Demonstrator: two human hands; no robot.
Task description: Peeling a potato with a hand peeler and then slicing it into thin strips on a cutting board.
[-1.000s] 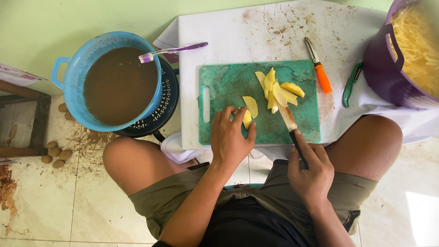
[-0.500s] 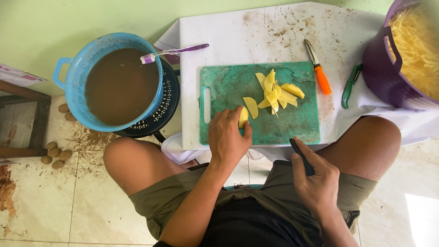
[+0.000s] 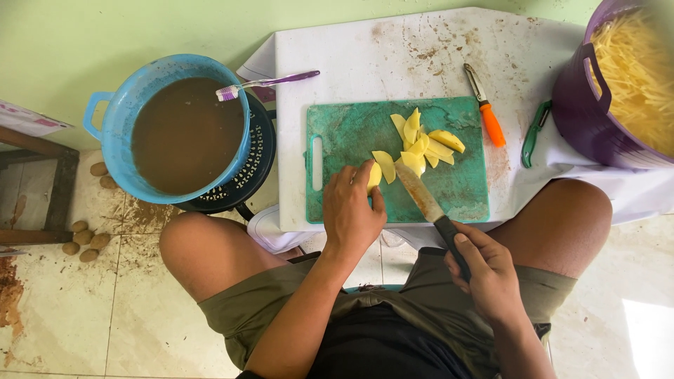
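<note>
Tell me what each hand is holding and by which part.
The right hand grips a knife by its black handle, blade over the green cutting board. The left hand pins a potato piece at its edge with the fingertips.

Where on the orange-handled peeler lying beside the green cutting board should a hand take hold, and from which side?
Grip the orange-handled peeler by its thick orange handle, the end nearer the person, coming from above and from the right. It lies flat on the white board with its metal blade end pointing away, and the green cutting board crowds its left side.
</note>
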